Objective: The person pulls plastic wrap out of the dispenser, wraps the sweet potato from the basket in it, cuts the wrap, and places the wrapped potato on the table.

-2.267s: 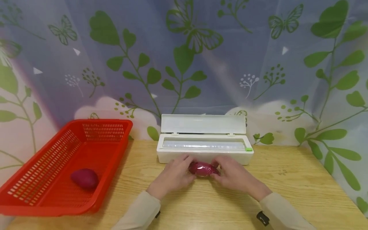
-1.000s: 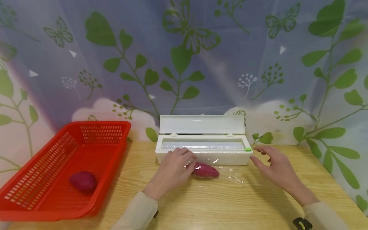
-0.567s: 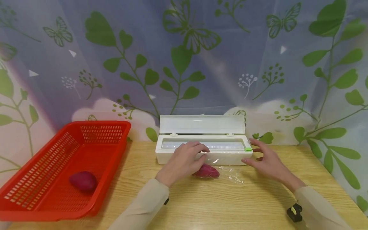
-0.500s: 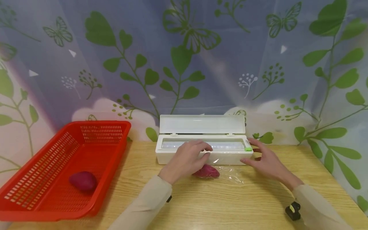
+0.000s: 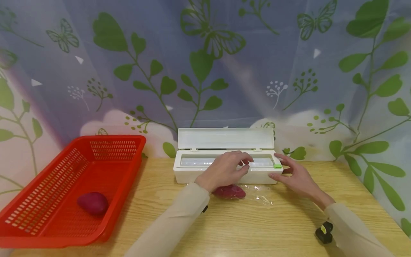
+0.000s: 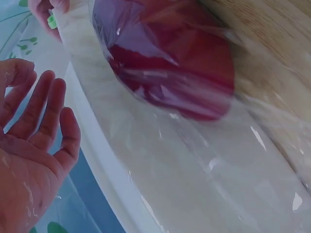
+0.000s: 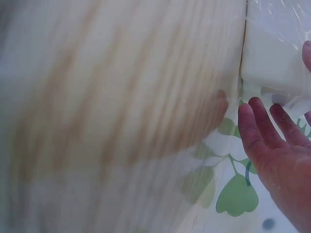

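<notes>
A white cling film dispenser (image 5: 224, 176) stands at the back of the table with its lid raised and the film roll showing inside. My left hand (image 5: 224, 169) hovers over its front, fingers loosely bent around nothing. With thumb in front and index finger behind, my right hand (image 5: 297, 178) holds the dispenser's right end, beside the green slider (image 5: 277, 166). A purple-red sweet potato (image 5: 229, 192) lies under clear film against the front wall, partly hidden by the left hand. The left wrist view shows the film wrinkled over this sweet potato (image 6: 170, 53).
A red plastic basket (image 5: 112, 214) stands on the left with another sweet potato (image 5: 93, 203) in it. Loose film (image 5: 260, 194) spreads on the wooden table (image 5: 250, 228) to the right of the covered one. A patterned curtain (image 5: 144, 53) hangs close behind.
Both hands have left the sweet potato's ends. The left hand has moved up and right over the dispenser; the right swung out, then came in to the dispenser's right end.
</notes>
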